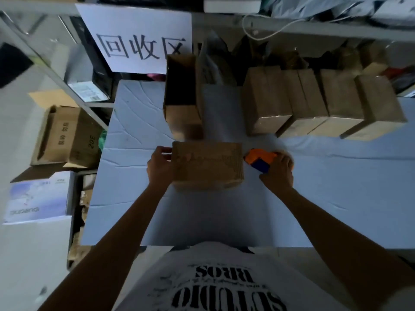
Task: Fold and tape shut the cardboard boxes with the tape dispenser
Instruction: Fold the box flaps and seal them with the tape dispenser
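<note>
A closed brown cardboard box sits in the middle of the white table. My left hand grips its left end, thumb over the top edge. My right hand holds an orange and blue tape dispenser right at the box's right end. Behind stands an open box with its flaps up, and to the right a row of several closed boxes.
A white paper sign hangs from the shelf behind the table. Left of the table are an open carton and a white printed box on the floor. Shelves with bags and clutter run along the back.
</note>
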The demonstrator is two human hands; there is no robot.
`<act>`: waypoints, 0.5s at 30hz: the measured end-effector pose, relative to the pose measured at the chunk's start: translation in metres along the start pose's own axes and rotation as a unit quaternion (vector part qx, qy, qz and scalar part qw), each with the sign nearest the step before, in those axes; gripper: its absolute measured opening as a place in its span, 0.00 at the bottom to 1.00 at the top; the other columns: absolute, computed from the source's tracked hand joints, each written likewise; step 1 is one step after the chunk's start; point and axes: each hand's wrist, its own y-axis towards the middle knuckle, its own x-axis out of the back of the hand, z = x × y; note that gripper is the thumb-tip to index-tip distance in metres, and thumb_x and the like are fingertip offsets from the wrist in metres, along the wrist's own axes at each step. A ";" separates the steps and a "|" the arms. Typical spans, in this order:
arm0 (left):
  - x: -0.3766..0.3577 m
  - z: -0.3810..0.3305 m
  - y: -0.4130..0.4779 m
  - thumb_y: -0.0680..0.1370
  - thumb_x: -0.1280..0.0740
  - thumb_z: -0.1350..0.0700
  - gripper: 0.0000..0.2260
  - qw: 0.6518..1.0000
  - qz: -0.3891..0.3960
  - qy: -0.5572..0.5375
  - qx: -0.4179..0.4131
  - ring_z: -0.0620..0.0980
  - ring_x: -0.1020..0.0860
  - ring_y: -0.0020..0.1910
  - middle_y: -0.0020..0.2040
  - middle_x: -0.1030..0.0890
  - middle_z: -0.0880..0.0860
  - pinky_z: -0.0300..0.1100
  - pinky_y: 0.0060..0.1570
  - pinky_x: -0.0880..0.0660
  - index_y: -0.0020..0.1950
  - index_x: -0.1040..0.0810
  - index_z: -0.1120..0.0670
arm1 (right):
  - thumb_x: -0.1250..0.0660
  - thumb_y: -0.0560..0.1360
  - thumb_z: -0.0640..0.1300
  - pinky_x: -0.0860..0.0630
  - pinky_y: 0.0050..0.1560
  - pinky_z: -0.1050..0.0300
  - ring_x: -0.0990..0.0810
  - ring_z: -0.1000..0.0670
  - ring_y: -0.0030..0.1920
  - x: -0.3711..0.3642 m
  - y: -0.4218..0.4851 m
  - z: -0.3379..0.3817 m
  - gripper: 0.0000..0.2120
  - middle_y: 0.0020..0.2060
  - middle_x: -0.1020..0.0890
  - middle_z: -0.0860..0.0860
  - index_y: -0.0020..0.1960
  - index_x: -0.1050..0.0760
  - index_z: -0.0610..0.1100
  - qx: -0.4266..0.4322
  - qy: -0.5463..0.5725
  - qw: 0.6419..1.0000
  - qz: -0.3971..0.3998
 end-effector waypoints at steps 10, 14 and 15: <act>-0.007 0.004 -0.015 0.65 0.25 0.39 0.23 0.999 -0.052 -0.003 -0.002 0.46 0.20 0.45 0.48 0.18 0.45 0.43 0.45 0.23 0.56 0.22 0.46 | 0.32 0.76 0.43 0.25 0.55 0.42 0.24 0.37 0.56 -0.018 0.027 -0.026 0.18 0.55 0.23 0.38 0.62 0.27 0.38 0.034 0.079 0.996 -0.016; -0.006 0.003 -0.013 0.65 0.25 0.38 0.22 0.999 -0.054 0.004 0.004 0.49 0.19 0.47 0.46 0.18 0.45 0.51 0.52 0.22 0.54 0.22 0.45 | 0.32 0.75 0.43 0.24 0.54 0.47 0.22 0.41 0.54 -0.007 0.026 -0.023 0.13 0.53 0.20 0.42 0.59 0.24 0.41 0.044 0.211 0.974 -0.071; -0.006 0.003 -0.012 0.65 0.25 0.38 0.22 0.999 -0.052 0.008 0.005 0.49 0.19 0.48 0.46 0.18 0.45 0.52 0.52 0.22 0.54 0.22 0.45 | 0.31 0.74 0.42 0.24 0.54 0.49 0.22 0.41 0.55 -0.001 0.028 -0.022 0.16 0.54 0.20 0.43 0.61 0.25 0.42 0.039 0.221 0.971 -0.078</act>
